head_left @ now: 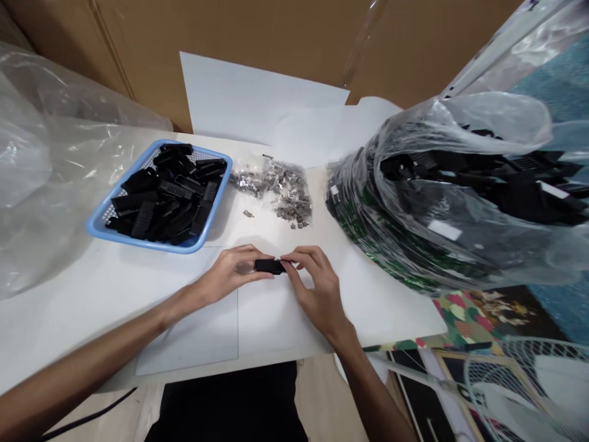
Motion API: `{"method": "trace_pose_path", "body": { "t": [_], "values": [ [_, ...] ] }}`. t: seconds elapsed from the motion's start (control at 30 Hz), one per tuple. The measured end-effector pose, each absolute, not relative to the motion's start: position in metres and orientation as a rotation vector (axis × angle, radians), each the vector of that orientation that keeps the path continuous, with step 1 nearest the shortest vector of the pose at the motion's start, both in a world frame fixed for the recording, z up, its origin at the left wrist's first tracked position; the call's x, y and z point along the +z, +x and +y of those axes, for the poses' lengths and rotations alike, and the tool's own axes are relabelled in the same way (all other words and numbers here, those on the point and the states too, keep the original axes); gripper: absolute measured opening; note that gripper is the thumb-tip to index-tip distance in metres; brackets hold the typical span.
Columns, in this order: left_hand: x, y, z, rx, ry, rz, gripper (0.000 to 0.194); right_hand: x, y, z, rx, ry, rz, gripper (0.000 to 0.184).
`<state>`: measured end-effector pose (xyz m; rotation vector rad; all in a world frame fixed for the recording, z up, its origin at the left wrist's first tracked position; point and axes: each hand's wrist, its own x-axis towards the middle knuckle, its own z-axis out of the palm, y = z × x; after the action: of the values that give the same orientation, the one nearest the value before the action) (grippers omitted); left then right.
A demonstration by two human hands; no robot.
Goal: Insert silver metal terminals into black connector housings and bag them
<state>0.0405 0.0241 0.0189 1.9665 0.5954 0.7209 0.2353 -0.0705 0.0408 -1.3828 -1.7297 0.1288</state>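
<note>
Between my two hands, just above the white table, is a small black plastic case (270, 266) lying sideways. My left hand (232, 270) grips its left end between thumb and fingers. At the other end, my right hand (315, 279) pinches the case with thumb and forefinger; whether a small metal part sits under those fingertips I cannot tell. Beyond my hands, small metal pieces (294, 205) lie heaped in and around clear plastic bags. One loose metal piece (248, 213) rests apart from them on the table.
A blue basket (186, 248) full of black plastic cases stands at the left. On the right bulges a big clear bag (414, 245) packed with black parts. Brown cardboard (276, 31) and white sheets (239, 101) close off the back. A fan (519, 380) stands lower right.
</note>
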Motion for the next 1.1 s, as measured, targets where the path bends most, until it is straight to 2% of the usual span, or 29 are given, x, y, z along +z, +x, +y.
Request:
{"method": "trace_pose_path", "body": {
  "t": [0.23,0.47,0.77,1.1],
  "values": [
    [0.017,0.038,0.022,0.796,2.023,0.618,0.033,0.039,0.246,-0.061,0.306,-1.412,-1.721,0.006],
    [0.018,0.037,0.020,0.814,2.027,0.656,0.035,0.037,0.256,-0.065,0.259,-1.401,-1.824,0.033],
    [0.015,0.036,0.020,0.985,2.091,0.580,0.031,0.034,0.243,-0.066,0.423,-1.335,-1.771,0.035],
    [0.016,0.036,0.020,1.020,2.099,0.579,0.032,0.031,0.235,-0.068,0.543,-1.400,-1.633,0.036]
  ]
}}
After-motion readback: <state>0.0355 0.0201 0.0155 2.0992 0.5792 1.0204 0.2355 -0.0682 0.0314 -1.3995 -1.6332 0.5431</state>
